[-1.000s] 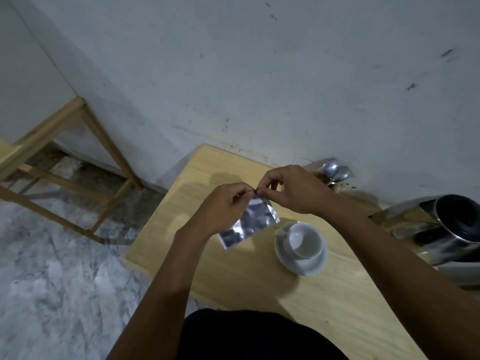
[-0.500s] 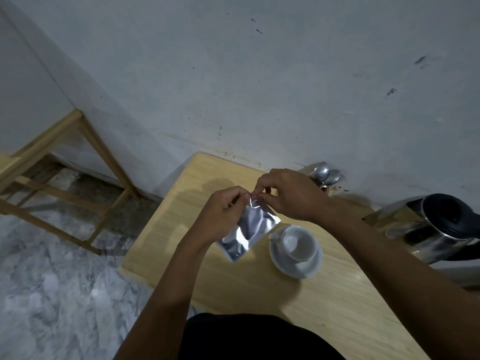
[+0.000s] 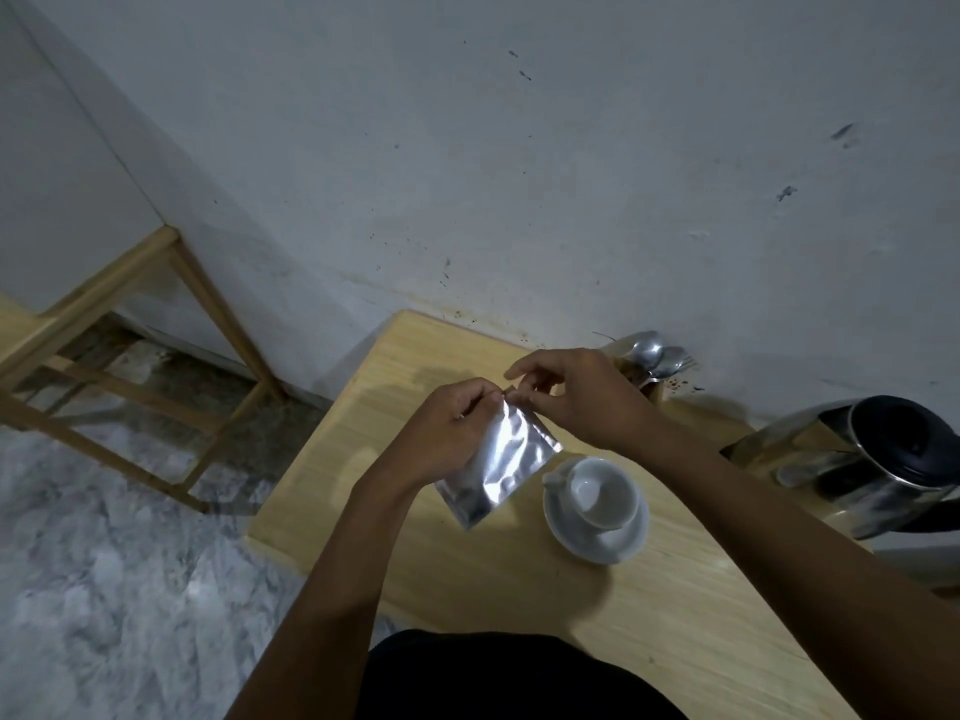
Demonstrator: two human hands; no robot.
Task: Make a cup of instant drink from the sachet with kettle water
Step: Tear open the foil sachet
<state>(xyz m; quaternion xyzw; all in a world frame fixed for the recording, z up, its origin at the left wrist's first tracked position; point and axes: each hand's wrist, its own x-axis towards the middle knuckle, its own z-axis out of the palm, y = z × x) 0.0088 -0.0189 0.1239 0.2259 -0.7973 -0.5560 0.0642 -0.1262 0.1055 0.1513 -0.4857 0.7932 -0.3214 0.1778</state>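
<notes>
The sachet (image 3: 498, 459) hung in the air just beside the cup (image 3: 602, 493), on the side away from the kettle (image 3: 883, 459). As far as I could tell, its top was not yet torn. The left hand (image 3: 452, 433) had a closed grip on the top edge, thumb and fingers pinching the foil. The right hand (image 3: 587, 397) pinched the corner next to it, the two grips almost touching. The cup stood upright on its saucer (image 3: 623, 548) on the desk (image 3: 519, 589), with nothing in it that I could see.

My worry was the tear. The foil looked slick, so I judged it could give all at once. With the sachet beside the cup rather than over it, any powder thrown out would land on the desk. A slipping pinch could also drop the sachet whole. The right forearm ran between the cup and the kettle, and a sharp pull could swing it into either.
</notes>
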